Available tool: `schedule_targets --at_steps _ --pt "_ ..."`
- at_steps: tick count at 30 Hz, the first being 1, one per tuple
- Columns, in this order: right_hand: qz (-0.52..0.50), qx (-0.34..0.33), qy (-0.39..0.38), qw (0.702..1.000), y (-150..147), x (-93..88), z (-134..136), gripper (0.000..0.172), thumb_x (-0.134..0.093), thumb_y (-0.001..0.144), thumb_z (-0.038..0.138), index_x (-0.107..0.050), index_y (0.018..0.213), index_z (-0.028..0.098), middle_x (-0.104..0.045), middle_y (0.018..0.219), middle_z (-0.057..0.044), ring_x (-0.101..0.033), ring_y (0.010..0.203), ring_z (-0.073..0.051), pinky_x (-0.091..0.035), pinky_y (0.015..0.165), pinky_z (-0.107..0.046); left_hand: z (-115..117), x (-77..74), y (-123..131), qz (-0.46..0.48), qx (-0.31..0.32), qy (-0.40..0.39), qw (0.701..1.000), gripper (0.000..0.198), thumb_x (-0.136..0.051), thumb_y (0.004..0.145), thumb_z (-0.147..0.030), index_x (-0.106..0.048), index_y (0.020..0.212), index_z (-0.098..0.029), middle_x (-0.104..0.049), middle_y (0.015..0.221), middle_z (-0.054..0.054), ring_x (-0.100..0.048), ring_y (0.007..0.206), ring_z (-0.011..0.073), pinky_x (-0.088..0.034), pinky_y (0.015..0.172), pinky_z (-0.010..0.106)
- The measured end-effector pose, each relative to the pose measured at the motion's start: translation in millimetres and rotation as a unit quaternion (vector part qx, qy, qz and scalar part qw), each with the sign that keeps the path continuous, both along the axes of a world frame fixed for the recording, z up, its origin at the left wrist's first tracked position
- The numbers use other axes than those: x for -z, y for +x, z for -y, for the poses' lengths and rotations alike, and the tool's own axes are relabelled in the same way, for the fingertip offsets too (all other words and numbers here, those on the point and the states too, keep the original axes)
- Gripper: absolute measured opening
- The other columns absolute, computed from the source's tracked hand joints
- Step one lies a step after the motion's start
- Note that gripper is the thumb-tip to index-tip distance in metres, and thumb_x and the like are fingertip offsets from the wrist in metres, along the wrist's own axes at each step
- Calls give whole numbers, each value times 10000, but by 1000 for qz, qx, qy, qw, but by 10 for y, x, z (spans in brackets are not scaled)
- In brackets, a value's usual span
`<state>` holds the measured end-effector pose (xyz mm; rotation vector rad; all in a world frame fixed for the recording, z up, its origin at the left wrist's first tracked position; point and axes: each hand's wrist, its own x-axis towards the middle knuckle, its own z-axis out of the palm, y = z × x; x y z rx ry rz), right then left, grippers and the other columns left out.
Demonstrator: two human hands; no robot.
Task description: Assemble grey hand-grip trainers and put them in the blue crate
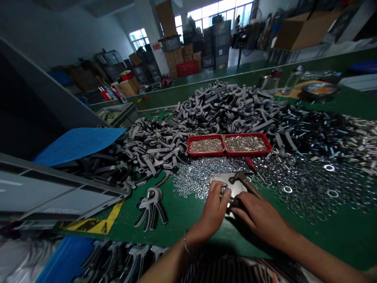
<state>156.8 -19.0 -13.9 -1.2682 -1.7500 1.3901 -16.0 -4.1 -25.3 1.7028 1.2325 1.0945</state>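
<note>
My left hand (214,208) and my right hand (259,214) meet over a small metal plate (219,179) on the green table (182,214). Both have their fingers closed around a small dark metal part (231,202) held between them; its shape is mostly hidden. A hammer (243,179) lies across the plate just beyond my fingers. A finished grey clamp assembly (151,206) lies on the table to the left of my left hand.
Two red trays (228,151) of small silver parts sit behind a spread of washers (194,179). A big heap of grey plastic levers (206,114) covers the table's middle, black and silver pins (324,133) the right. A grey crate (53,192) stands at left.
</note>
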Motion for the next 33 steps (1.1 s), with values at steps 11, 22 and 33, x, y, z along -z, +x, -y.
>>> schedule_targets --at_steps 11,22,33 --pt "-19 -83 -98 992 19 3 90 563 -241 1031 597 -591 862 191 -602 663 -22 -542 578 -152 -462 585 -265 -6 47 -32 -89 61 78 991 105 -408 1006 -239 -500 1006 -189 -527 1048 78 -534 1008 197 -471 935 349" --pt "360 95 155 915 856 598 -85 242 -481 925 412 -584 975 199 -663 909 -101 -647 800 -272 -479 687 -356 -715 275 189 -432 302 237 816 140 -552 924 -267 -612 967 -148 -593 1032 93 -552 965 235 -448 912 374" --pt "106 194 7 975 1027 293 -139 405 -565 858 576 -609 1029 213 -701 842 -39 -646 654 -211 -508 560 -294 -1510 -173 416 -463 97 200 858 258 -446 1016 -221 -650 1174 -218 -631 1161 76 -509 1139 222 -394 987 377"
